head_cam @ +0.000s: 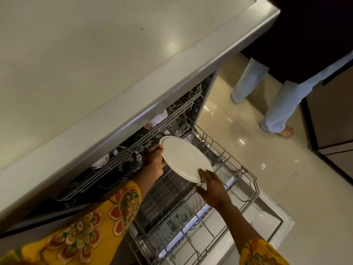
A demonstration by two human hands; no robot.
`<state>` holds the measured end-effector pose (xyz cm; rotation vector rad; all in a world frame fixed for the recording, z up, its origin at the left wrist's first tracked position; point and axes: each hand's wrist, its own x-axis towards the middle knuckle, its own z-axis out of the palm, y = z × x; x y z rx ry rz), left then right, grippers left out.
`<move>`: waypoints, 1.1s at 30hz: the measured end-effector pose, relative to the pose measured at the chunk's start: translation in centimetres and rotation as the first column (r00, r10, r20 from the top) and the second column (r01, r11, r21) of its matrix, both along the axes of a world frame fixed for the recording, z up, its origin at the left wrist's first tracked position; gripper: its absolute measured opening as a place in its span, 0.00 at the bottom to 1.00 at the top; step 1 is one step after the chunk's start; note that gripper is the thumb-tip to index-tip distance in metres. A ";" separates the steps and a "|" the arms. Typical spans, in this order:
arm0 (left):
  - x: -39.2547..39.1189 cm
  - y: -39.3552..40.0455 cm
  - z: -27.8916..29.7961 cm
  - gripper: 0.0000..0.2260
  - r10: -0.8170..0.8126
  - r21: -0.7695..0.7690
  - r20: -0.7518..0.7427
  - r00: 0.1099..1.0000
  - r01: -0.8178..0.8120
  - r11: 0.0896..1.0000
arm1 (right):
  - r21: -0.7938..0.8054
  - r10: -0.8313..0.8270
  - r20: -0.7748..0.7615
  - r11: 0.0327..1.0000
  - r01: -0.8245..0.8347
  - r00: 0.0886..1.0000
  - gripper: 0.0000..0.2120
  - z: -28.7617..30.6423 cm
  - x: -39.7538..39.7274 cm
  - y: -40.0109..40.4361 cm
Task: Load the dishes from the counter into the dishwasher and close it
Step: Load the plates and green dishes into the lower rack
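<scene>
A round white plate [183, 156] hangs tilted over the pulled-out lower rack [236, 169] of the open dishwasher. My left hand [154, 159] grips the plate's far left rim. My right hand [212, 186] holds its near edge, thumb under it and fingers on top. The upper rack [133, 148] sits partly inside the machine and carries white patterned bowls [101, 161]. The dishwasher door [267, 217] lies folded down flat below the lower rack.
The pale counter [95, 64] runs above the dishwasher. Another person in light trousers stands barefoot [275, 111] on the tiled floor to the right. A dark cabinet front [334, 131] borders the floor at far right. A small scrap [263, 166] lies on the tiles.
</scene>
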<state>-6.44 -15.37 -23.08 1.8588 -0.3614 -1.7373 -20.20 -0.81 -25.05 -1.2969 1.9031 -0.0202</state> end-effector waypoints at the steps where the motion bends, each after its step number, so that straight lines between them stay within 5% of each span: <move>1: -0.6 -0.8 -0.8 0.14 0.004 -0.005 -0.015 1.000 -0.004 1.000 | -0.020 0.025 -0.048 0.999 -0.026 0.999 0.31 -0.6 -0.5 -0.7; 12: -5.4 -6.7 -6.7 0.17 0.005 -0.039 -0.155 0.988 -0.012 0.999 | -0.067 0.184 -0.388 0.972 -0.227 0.903 0.23 -4.7 -4.2 -7.2; 16: -6.5 -8.1 -7.0 0.17 0.000 -0.052 -0.205 0.979 -0.011 0.999 | -0.110 0.138 -0.401 0.974 -0.197 0.906 0.17 -5.5 -4.8 -8.8; 19: -7.3 -8.7 -7.2 0.05 -0.034 -0.070 -0.205 0.978 0.020 0.997 | -0.146 0.094 -0.388 0.976 -0.162 0.917 0.15 -5.9 -5.1 -10.1; 24: -6.5 -7.6 -8.4 0.12 -0.176 -0.127 -0.146 0.974 0.158 0.979 | -0.195 0.007 -0.385 0.977 -0.089 0.923 0.10 -6.3 -5.4 -12.5; 33: -1.7 -3.3 -12.3 0.11 -0.111 0.016 -0.032 0.993 0.112 0.994 | -0.169 0.004 -0.406 0.982 -0.079 0.914 0.14 -5.7 -6.3 -16.2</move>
